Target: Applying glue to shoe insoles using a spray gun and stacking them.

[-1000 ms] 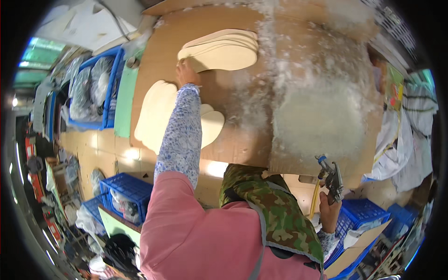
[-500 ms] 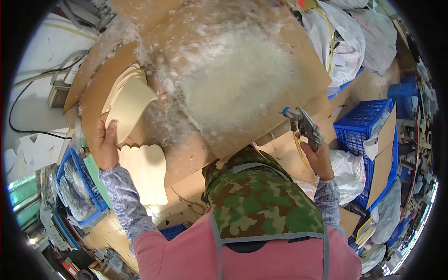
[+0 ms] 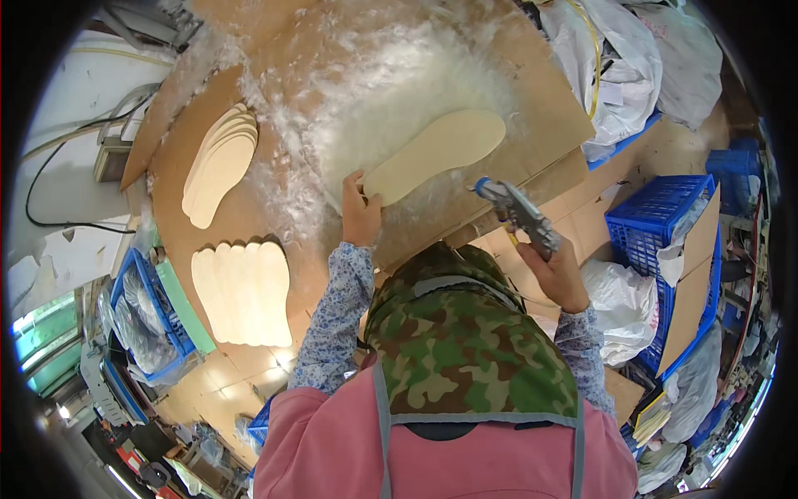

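A pale cream insole (image 3: 440, 154) lies over the whitish, coated patch of the cardboard. My left hand (image 3: 362, 212) grips its near-left end between thumb and fingers. My right hand (image 3: 554, 270) is wrapped round the handle of a metal spray gun (image 3: 519, 212), whose blue nozzle points toward the insole from a short distance. To the left, a fanned stack of insoles (image 3: 220, 162) rests on the brown cardboard (image 3: 283, 258). Nearer me, several more insoles (image 3: 243, 291) lie side by side, overlapping, in a row.
Right of the work surface stands a blue crate (image 3: 652, 220) with cardboard against it, beside a white plastic bag (image 3: 623, 308). Large filled bags (image 3: 615, 75) sit at the far right. Another blue crate (image 3: 158, 324), holding plastic bags, is at the left. A yellow hose crosses the far bags.
My left hand has moved right from the left stack, carrying an insole onto the whitish patch. My right hand has brought the spray gun slightly left, closer to it.
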`<state>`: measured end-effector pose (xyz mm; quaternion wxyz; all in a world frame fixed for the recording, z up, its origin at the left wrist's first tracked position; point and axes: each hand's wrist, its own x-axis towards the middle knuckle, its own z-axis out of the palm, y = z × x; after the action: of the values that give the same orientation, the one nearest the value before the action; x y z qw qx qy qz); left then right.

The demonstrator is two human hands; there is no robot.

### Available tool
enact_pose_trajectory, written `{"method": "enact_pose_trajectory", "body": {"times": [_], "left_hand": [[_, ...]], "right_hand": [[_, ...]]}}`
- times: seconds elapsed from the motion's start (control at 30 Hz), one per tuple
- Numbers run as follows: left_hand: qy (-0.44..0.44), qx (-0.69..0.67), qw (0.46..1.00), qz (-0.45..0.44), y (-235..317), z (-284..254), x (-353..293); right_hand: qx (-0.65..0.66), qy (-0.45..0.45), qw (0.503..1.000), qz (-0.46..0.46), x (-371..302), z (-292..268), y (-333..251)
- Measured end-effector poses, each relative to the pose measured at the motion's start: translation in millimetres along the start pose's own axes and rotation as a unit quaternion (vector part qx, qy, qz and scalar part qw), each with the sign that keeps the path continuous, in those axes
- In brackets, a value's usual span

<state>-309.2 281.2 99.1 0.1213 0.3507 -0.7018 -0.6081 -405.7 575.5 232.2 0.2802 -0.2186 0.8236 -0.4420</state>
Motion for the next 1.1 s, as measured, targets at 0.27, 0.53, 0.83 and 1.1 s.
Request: {"method": "enact_pose_trajectory", "body": {"times": [0.27,0.53,0.83,1.1], "left_hand": [[0.012,-0.053,0.996,-0.065,-7.8,-10.4,-11.3],[0.011,-0.066,0.996,-0.051,-15.2,-8.9,-9.9],[0.03,-0.007,0.999,0.009,-21.4,-0.3,-4.2],[0.013,-0.002,1.0,0.011,-26.0,-1.5,-4.4]], "right_hand": [[0.002,-0.07,0.99,-0.12,24.6,44.4,-20.5],[-0.033,-0.071,0.994,-0.071,34.1,38.2,-17.7],[-0.051,-0.005,0.997,-0.052,38.6,18.8,-14.9],[-0.062,0.044,0.995,-0.059,40.7,6.6,0.2]]}}
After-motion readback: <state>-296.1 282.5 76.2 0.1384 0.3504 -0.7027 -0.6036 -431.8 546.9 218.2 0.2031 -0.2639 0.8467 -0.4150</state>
